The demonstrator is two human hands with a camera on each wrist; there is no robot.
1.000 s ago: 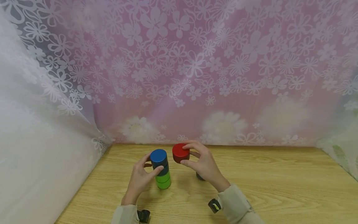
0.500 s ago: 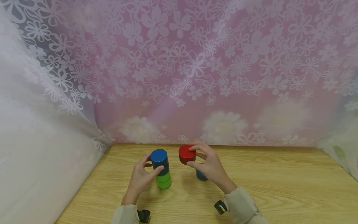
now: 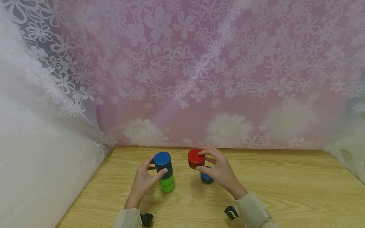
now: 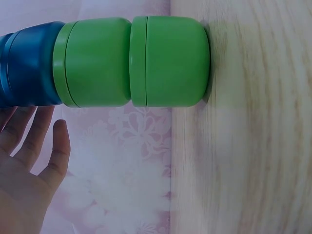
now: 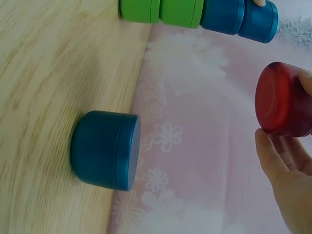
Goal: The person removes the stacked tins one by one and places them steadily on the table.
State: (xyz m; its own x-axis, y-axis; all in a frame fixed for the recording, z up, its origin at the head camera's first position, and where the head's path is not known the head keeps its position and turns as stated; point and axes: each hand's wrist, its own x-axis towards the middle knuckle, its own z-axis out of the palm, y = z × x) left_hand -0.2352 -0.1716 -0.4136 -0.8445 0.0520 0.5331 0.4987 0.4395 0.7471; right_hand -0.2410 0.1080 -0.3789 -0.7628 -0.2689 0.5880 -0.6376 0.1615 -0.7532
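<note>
A stack of lidded round tins stands upright on the wooden table. Its lower part is two green tins point(image 4: 170, 63), with two blue tins point(image 3: 163, 161) on top. My left hand point(image 3: 143, 180) holds the stack at the blue tins, thumb on the near side and fingers behind. To the right, my right hand point(image 3: 223, 174) grips a red tin point(image 3: 196, 159) by its side, up off the table. Below and slightly right of it, a single blue tin point(image 5: 101, 148) rests on the table, partly covered by the right hand in the head view.
The wooden table point(image 3: 285, 183) runs back to a pink floral curtain point(image 3: 182, 79). White sheeting point(image 3: 42, 152) hangs along the left side. Black wrist devices point(image 3: 231, 212) sit by both cuffs.
My right hand has moved right with the red tin, away from the stack and closer to the single blue tin, which shows more now. The left hand and stack have stayed put.
</note>
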